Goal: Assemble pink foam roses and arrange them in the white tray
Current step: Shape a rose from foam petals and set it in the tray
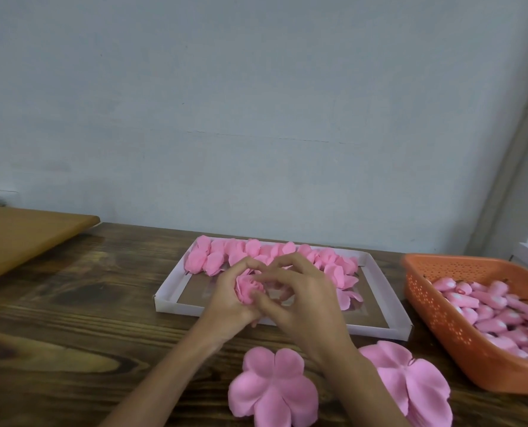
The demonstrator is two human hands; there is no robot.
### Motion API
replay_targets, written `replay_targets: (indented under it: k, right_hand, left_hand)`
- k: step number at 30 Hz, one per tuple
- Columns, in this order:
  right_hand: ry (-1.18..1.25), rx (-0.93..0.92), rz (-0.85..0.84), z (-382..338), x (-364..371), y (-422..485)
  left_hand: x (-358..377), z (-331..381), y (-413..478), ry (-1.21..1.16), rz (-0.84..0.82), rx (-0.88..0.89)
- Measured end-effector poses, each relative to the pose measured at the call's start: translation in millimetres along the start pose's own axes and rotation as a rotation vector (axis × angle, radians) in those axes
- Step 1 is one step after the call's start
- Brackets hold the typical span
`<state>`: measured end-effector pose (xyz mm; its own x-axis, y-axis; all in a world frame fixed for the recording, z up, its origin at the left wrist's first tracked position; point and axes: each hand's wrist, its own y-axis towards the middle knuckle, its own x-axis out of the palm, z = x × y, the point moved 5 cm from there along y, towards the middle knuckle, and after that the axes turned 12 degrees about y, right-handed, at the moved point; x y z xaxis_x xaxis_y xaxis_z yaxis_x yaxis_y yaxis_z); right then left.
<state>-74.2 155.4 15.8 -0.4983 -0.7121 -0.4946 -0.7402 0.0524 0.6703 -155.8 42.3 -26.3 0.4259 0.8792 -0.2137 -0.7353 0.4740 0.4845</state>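
Both bare forearms rise from the bottom edge of the frame and meet just below centre, the 2 hands pressed close together. The left hand (230,303) cups a rose (249,288), fingers curled round it. The right hand (302,303) lies palm down, knuckles arched, its thumb and bent fingertips pinching the rose's right side.

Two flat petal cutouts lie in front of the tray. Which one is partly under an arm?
The right cutout, beside the orange basket: the right forearm crosses its left edge. The left cutout lies uncovered between the forearms.
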Motion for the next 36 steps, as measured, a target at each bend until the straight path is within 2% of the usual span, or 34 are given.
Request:
replay_targets:
  k: [13,20,26,30,33,36]
  right_hand:
    - [-0.103,-0.073,-0.096,-7.7,9.5,-4.3]
    - [-0.104,-0.082,-0.196,-6.9,12.8,-5.6]
    - [-0.110,-0.075,-0.280,-3.7,16.5,-7.2]
    - [0.123,0.004,-0.156,1.0,12.9,-4.9]
    - [0.298,0.174,-0.002,7.6,16.2,-6.4]
    - [0.380,0.271,0.043,10.5,27.2,-9.9]
  left_hand:
    - [-5.3,-1.1,-0.4,-0.005,0.157,-0.022]
    - [-7.7,-4.2,1.7,0.022,0.175,-0.092]
    - [-12.3,-4.3,-0.5,-0.004,0.155,-0.077]
    - [-15.2,-7.0,-0.5,-0.163,0.196,-0.159]
    - [-18.4,-13.1,1.0,-0.430,0.262,-0.224]
    - [-18.3,-14.9,2.0,-0.634,0.298,-0.281]
